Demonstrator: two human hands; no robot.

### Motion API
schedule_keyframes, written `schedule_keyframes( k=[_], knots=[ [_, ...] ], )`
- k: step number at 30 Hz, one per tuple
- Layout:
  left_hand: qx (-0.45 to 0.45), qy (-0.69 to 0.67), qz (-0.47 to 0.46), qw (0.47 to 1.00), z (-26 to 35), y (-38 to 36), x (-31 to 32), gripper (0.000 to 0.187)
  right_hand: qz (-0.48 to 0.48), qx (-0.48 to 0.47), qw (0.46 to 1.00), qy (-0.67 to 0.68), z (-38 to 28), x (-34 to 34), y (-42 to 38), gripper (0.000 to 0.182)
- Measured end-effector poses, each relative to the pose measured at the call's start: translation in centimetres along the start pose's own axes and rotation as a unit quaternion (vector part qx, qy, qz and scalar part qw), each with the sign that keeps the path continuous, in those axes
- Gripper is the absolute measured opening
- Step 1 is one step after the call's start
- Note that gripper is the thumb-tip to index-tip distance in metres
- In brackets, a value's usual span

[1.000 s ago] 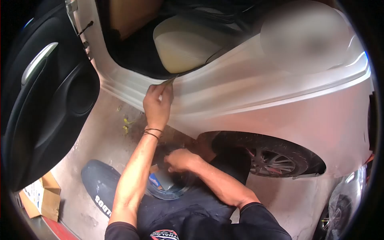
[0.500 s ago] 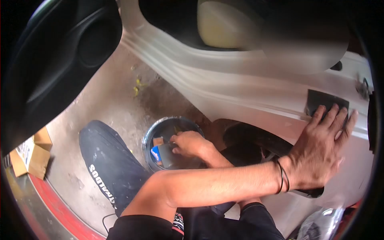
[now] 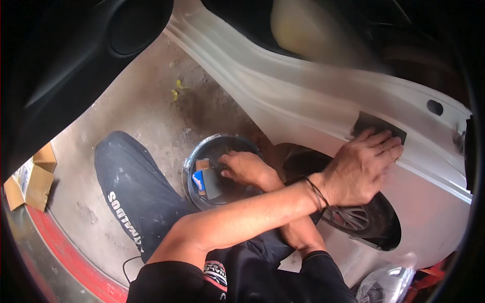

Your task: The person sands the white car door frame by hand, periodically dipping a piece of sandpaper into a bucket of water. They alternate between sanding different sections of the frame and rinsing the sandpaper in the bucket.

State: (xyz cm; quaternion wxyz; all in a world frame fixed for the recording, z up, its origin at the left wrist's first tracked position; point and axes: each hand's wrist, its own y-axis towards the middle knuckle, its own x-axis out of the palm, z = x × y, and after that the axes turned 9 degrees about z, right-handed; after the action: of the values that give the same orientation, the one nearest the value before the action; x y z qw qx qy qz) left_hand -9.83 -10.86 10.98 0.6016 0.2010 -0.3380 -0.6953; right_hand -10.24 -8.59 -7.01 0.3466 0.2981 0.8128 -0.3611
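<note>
My left arm crosses over my right one. Under the fingers of my left hand (image 3: pixel 361 166) a dark sheet of sandpaper (image 3: pixel 379 130) is pressed flat against the pale car body panel (image 3: pixel 313 121), its far edge sticking out past the fingertips. My right hand (image 3: pixel 247 168) is over the round dark bucket (image 3: pixel 189 164), fingers slightly curled and apart, with nothing visible between them. Close by it in the bucket lie a dark grey flat piece (image 3: pixel 217 184), a blue-and-white item (image 3: pixel 197 180) and a brown block (image 3: pixel 202 164).
A car wheel (image 3: pixel 353 217) sits beneath the panel at right. The dark door (image 3: pixel 76 65) hangs at upper left. An opened cardboard box (image 3: pixel 35 179) stands at far left by a red strip (image 3: pixel 65 247). Clear plastic wrapping (image 3: pixel 386 283) lies lower right.
My left hand has slid the sandpaper along the panel, away from the door latch, and its fingers are closer together. My right hand has stayed over the bucket. The view has shifted.
</note>
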Motion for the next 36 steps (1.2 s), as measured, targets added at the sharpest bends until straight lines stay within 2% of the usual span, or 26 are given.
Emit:
schedule_keyframes(
  k=[2,3,4,5,6,7,8,9,11,12,13,15,17,19,20,21,23,24,25,27,28,29,30,32,33,36],
  knots=[
    [0.068,-0.065,0.007,0.996,-3.5,-0.1,-0.6,0.035,0.007,-0.005,1.0,0.014,0.1,0.1,0.6,0.05],
    [0.038,-0.045,0.006,0.998,-5.1,-1.0,-2.1,0.038,-0.021,-0.006,1.0,0.007,0.3,0.2,0.8,0.052],
    [-0.03,-0.032,-0.014,0.999,-7.0,-2.1,-4.2,0.041,-0.048,-0.006,0.999,0.0,0.4,0.4,0.8,0.053],
    [-0.054,-0.003,-0.019,0.998,-9.4,-3.2,-6.7,0.045,-0.032,-0.007,0.999,-0.01,0.3,0.7,0.4,0.055],
    [-0.143,0.009,-0.016,0.99,-10.9,-4.4,-9.0,0.047,0.001,-0.013,0.999,0.043,2.2,2.7,-0.1,0.055],
    [-0.12,0.1,0.002,0.988,-13.1,-5.4,-11.4,0.048,0.034,-0.019,0.994,0.097,5.6,6.8,0.5,0.054],
    [-0.188,0.114,-0.004,0.976,-14.4,-6.0,-13.3,0.044,0.121,-0.186,0.975,-0.027,9.1,12.0,3.0,0.051],
    [-0.254,0.097,-0.007,0.962,-16.0,-6.2,-14.5,0.042,-0.005,-0.033,0.999,-0.015,3.0,3.5,1.9,0.048],
    [-0.299,0.141,-0.055,0.942,-12.3,-3.7,-12.4,0.041,0.047,0.036,0.988,0.144,0.8,0.1,1.6,0.042],
    [-0.216,0.106,-0.004,0.971,-11.2,-4.1,-9.1,0.042,0.024,-0.009,0.999,-0.048,1.7,0.1,1.9,0.039],
    [-0.169,0.064,0.011,0.983,-9.1,-3.5,-6.7,0.043,-0.015,0.003,1.0,-0.009,2.3,0.5,3.0,0.041],
    [-0.076,-0.017,0.043,0.996,-6.0,-2.0,-4.3,0.047,0.06,-0.047,0.996,0.035,3.5,1.6,3.4,0.044],
    [-0.054,-0.045,0.036,0.997,-6.9,-2.3,-5.6,0.047,0.066,-0.032,0.996,0.055,3.4,1.4,2.9,0.045],
    [-0.054,0.018,0.004,0.998,-8.7,-2.8,-9.1,0.037,0.156,-0.009,0.984,0.086,3.9,2.7,1.5,0.044],
    [-0.043,0.067,-0.013,0.997,-10.2,-3.7,-10.8,0.044,0.278,-0.024,0.892,0.357,4.8,6.4,0.0,0.043],
    [-0.047,0.107,-0.006,0.993,-11.4,-4.7,-12.3,0.044,0.201,0.067,0.951,0.224,1.5,2.4,-2.2,0.04],
    [-0.113,0.164,0.017,0.98,-13.6,-7.1,-15.1,0.039,0.129,0.174,0.968,0.125,-3.7,-2.6,-4.3,0.039],
    [-0.156,0.217,0.02,0.963,-14.3,-7.9,-16.5,0.039,0.239,0.122,0.949,0.163,-3.3,-0.4,-5.2,0.038],
    [-0.198,0.265,0.023,0.944,-14.4,-8.3,-17.0,0.039,0.276,0.098,0.938,0.185,-3.2,1.1,-5.8,0.039],
    [-0.167,0.247,0.032,0.954,-12.8,-7.3,-15.3,0.039,0.206,0.098,0.963,0.141,-2.5,2.1,-6.4,0.044],
    [-0.147,0.238,0.041,0.959,-11.4,-6.7,-14.3,0.039,0.171,0.137,0.963,0.154,-3.0,1.8,-5.8,0.047],
    [-0.168,0.213,0.048,0.961,-8.0,-4.9,-12.0,0.038,0.132,0.18,0.96,0.171,-3.7,1.7,-5.3,0.05],
    [-0.127,0.198,0.044,0.971,-5.6,-3.6,-9.9,0.036,0.134,0.19,0.958,0.169,-3.5,1.8,-5.0,0.05],
    [-0.071,0.153,0.007,0.986,-0.4,-0.7,-6.0,0.038,0.165,0.109,0.963,0.184,-2.9,3.0,-3.1,0.048],
    [-0.048,0.091,0.007,0.995,0.4,0.3,-4.5,0.041,0.177,0.064,0.963,0.194,-2.8,3.6,-2.4,0.047],
    [-0.026,0.13,0.009,0.991,-1.4,-0.3,-5.1,0.04,0.19,0.06,0.959,0.202,-2.1,4.0,-2.3,0.047]
  ],
)
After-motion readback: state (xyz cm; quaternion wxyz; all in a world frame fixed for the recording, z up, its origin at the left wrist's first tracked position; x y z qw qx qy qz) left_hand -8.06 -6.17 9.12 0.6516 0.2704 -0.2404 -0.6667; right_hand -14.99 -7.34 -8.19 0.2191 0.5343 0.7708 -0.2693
